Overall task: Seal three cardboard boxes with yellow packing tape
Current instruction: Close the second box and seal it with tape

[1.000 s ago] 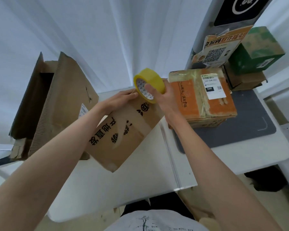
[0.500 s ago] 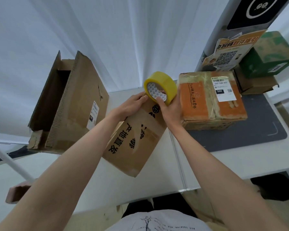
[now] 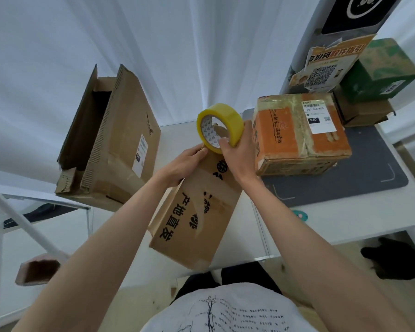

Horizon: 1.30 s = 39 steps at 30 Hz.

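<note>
The tape (image 3: 219, 127) is in our right hand (image 3: 237, 154), fingers curled round it. Our left hand (image 3: 186, 161) presses flat fingers on the brown box (image 3: 197, 212). We think the big box (image 3: 110, 144) is still open, and the orange box (image 3: 300, 133) looks taped.

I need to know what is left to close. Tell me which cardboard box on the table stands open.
The large brown box at the far left: its flaps gape, showing a dark inside. The printed box under the hands and the orange box are shut.

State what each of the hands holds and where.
The right hand grips the tape roll by its lower rim, thumb in the core. The left hand presses the box at its far end.
</note>
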### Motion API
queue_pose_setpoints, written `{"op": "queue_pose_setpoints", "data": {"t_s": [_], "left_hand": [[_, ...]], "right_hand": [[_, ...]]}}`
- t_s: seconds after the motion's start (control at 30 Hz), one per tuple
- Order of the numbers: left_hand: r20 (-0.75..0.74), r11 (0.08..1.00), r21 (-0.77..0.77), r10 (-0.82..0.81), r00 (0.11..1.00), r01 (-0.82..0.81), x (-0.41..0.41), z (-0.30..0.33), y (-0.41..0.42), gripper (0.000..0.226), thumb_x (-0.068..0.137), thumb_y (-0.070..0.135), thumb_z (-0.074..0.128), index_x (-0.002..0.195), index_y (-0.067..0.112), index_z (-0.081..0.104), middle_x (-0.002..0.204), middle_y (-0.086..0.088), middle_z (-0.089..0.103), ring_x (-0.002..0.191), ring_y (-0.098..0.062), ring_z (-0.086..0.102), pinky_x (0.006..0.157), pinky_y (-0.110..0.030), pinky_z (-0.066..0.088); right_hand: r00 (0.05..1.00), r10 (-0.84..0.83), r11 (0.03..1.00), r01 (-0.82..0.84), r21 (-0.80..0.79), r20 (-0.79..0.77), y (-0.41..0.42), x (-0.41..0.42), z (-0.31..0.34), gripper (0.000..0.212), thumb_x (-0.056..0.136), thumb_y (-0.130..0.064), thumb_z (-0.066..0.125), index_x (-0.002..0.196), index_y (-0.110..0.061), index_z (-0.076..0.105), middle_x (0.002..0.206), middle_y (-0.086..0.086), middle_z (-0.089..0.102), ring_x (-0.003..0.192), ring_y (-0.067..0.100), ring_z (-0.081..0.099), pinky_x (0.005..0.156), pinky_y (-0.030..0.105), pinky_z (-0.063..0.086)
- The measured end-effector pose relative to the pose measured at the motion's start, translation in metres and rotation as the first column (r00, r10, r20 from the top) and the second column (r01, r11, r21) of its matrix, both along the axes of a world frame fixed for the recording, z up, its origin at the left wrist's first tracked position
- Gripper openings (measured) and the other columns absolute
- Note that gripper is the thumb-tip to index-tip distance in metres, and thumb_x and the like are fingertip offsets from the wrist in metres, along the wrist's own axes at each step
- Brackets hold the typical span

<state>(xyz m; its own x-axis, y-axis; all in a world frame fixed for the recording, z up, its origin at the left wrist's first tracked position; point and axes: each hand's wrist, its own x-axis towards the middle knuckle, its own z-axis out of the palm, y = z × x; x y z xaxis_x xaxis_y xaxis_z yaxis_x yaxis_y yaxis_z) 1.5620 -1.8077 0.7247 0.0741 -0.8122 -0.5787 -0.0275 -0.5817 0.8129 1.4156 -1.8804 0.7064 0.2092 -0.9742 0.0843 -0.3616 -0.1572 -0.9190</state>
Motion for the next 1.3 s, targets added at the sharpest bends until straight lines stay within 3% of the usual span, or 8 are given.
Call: {"op": "queue_pose_setpoints", "data": {"t_s": [0.17, 0.23, 0.43, 0.53, 0.73, 0.87, 1.03, 1.3], "left_hand": [[0.116, 0.994, -0.089, 0.076, 0.99, -0.066, 0.001, -0.012, 0.035, 0.034, 0.11, 0.039, 0.034, 0.142, 0.043, 0.046, 0.136, 0.007, 0.059, 0.119, -0.012, 0.062, 0.105, -0.038, 0.051], [0.172, 0.99, -0.102, 0.117, 0.978, -0.1, 0.008, -0.013, 0.042, 0.036, 0.109, 0.039, 0.039, 0.145, 0.038, 0.047, 0.134, 0.008, 0.06, 0.117, -0.01, 0.062, 0.103, -0.037, 0.051], [0.16, 0.971, -0.075, 0.238, 0.958, -0.229, 0.03, -0.012, 0.059, 0.036, 0.107, 0.037, 0.047, 0.143, 0.031, 0.049, 0.114, 0.011, 0.065, 0.095, -0.003, 0.066, 0.065, -0.01, 0.053], [0.157, 0.965, -0.064, 0.261, 0.953, -0.254, 0.034, -0.012, 0.062, 0.033, 0.108, 0.034, 0.045, 0.141, 0.032, 0.047, 0.11, 0.016, 0.06, 0.093, 0.003, 0.06, 0.06, -0.006, 0.049], [0.145, 0.969, -0.059, 0.246, 0.958, -0.24, 0.038, -0.022, 0.063, 0.04, 0.106, 0.041, 0.048, 0.145, 0.03, 0.05, 0.13, 0.006, 0.063, 0.115, -0.011, 0.063, 0.077, -0.018, 0.055], [0.125, 0.958, -0.03, 0.288, 0.949, -0.287, 0.046, -0.023, 0.069, 0.039, 0.106, 0.04, 0.049, 0.142, 0.026, 0.052, 0.125, 0.001, 0.067, 0.101, -0.01, 0.068, 0.067, -0.02, 0.057], [0.09, 0.966, -0.043, 0.259, 0.962, -0.256, 0.037, -0.017, 0.062, 0.036, 0.106, 0.037, 0.049, 0.14, 0.025, 0.052, 0.116, 0.003, 0.069, 0.089, -0.005, 0.072, 0.065, -0.019, 0.056], [0.076, 0.969, -0.022, 0.245, 0.966, -0.244, 0.035, -0.017, 0.061, 0.03, 0.106, 0.038, 0.049, 0.135, 0.029, 0.051, 0.118, 0.003, 0.068, 0.098, -0.011, 0.07, 0.067, -0.02, 0.058]], "right_hand": [[0.987, 0.153, 0.988, -0.152, 0.031, -0.054, 0.021, 0.015, 0.001, 0.042, 0.087, -0.026, 0.072, 0.106, -0.019, 0.036, 0.086, -0.002, 0.056, 0.076, 0.009, 0.056, 0.059, 0.016, 0.04], [0.978, 0.2, 0.979, -0.198, 0.04, -0.066, 0.023, 0.027, 0.001, 0.044, 0.087, -0.028, 0.073, 0.107, -0.019, 0.035, 0.093, 0.002, 0.058, 0.083, 0.019, 0.058, 0.064, 0.03, 0.047], [0.903, 0.398, 0.916, -0.402, 0.007, -0.162, 0.027, 0.062, 0.003, 0.037, 0.091, -0.016, 0.067, 0.115, -0.008, 0.04, 0.1, 0.004, 0.054, 0.093, 0.026, 0.056, 0.068, 0.034, 0.037], [0.904, 0.39, 0.919, -0.393, 0.021, -0.176, 0.028, 0.068, 0.001, 0.032, 0.092, -0.01, 0.064, 0.114, -0.005, 0.041, 0.097, 0.005, 0.052, 0.09, 0.025, 0.051, 0.068, 0.033, 0.033], [0.901, 0.376, 0.926, -0.376, 0.044, -0.216, 0.016, 0.057, 0.009, 0.025, 0.088, -0.001, 0.059, 0.111, -0.005, 0.048, 0.096, 0.006, 0.056, 0.088, 0.024, 0.053, 0.067, 0.03, 0.032], [0.946, 0.255, 0.965, -0.263, -0.018, -0.2, 0.001, 0.021, 0.014, 0.028, 0.08, 0.006, 0.056, 0.099, -0.014, 0.051, 0.098, 0.007, 0.056, 0.093, 0.025, 0.056, 0.067, 0.03, 0.039], [0.959, 0.158, 0.969, -0.196, -0.151, -0.234, 0.001, -0.032, 0.01, 0.037, 0.082, -0.003, 0.059, 0.117, -0.018, 0.055, 0.111, 0.002, 0.051, 0.106, 0.024, 0.052, 0.081, 0.038, 0.047], [0.886, 0.22, 0.895, -0.35, -0.277, -0.407, 0.005, -0.062, 0.007, 0.053, 0.084, 0.004, 0.062, 0.133, -0.016, 0.057, 0.111, 0.008, 0.051, 0.105, 0.011, 0.039, 0.078, 0.031, 0.045]]}}
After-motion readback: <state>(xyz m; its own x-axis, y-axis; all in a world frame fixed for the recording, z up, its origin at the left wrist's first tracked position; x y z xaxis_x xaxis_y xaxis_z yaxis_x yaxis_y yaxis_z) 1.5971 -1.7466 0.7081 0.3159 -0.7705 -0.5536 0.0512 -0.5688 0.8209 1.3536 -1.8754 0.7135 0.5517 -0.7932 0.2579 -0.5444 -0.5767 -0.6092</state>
